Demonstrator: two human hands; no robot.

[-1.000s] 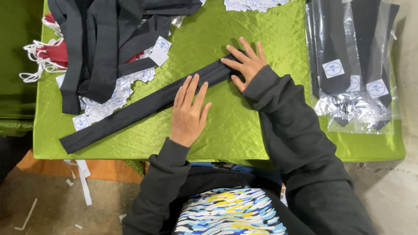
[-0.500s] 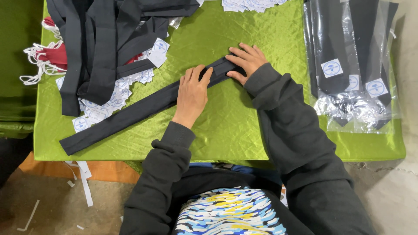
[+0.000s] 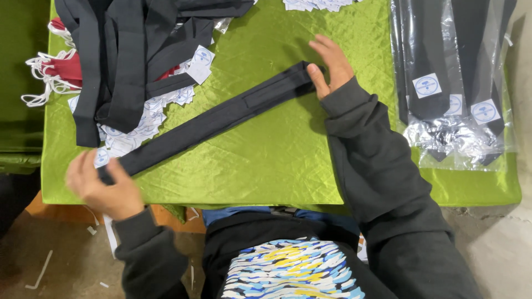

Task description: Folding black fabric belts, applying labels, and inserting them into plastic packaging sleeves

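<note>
Left hand [image 3: 102,188] slid to black tie [image 3: 213,119] narrow end, grip closed, right hand [image 3: 331,65] pinning wide end, tie diagonal

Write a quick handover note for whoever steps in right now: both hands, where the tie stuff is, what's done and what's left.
Left hand: grips the narrow end of the black tie at the table's near-left edge.
Right hand: presses the tie's wide end flat.
The tie lies stretched diagonally across the green table cover.
Done: bagged ties stacked at right.
Left: this tie is unbagged; a pile of loose black ties over paper tags waits at upper left.
</note>
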